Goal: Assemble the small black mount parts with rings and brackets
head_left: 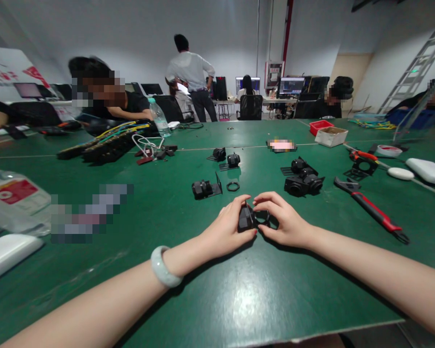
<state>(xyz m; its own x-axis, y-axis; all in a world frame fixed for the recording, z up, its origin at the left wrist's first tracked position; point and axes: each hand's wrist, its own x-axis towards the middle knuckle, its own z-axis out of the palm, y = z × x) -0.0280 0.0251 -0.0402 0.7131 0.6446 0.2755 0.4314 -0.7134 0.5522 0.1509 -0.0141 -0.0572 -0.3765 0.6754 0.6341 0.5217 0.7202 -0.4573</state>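
Observation:
My left hand [227, 227] and my right hand [281, 221] meet at the middle of the green table [217, 295], both closed round one small black plastic part [247, 218]. The left hand's fingers wrap its left side; the right hand pinches a ring-shaped end of the same part. A pale bangle sits on my left wrist. Just beyond the hands lie a loose black ring [233, 186] and a black part on a bracket [204, 188].
More black parts lie further out [303, 180], [227, 157]. A red-handled wrench [370, 209] lies at the right, with white devices [428, 171] and a red tray [321, 126] beyond. At the left are cables [108, 140], a water bottle [158, 118] and a plastic bag [12, 199]. Other people sit or stand behind.

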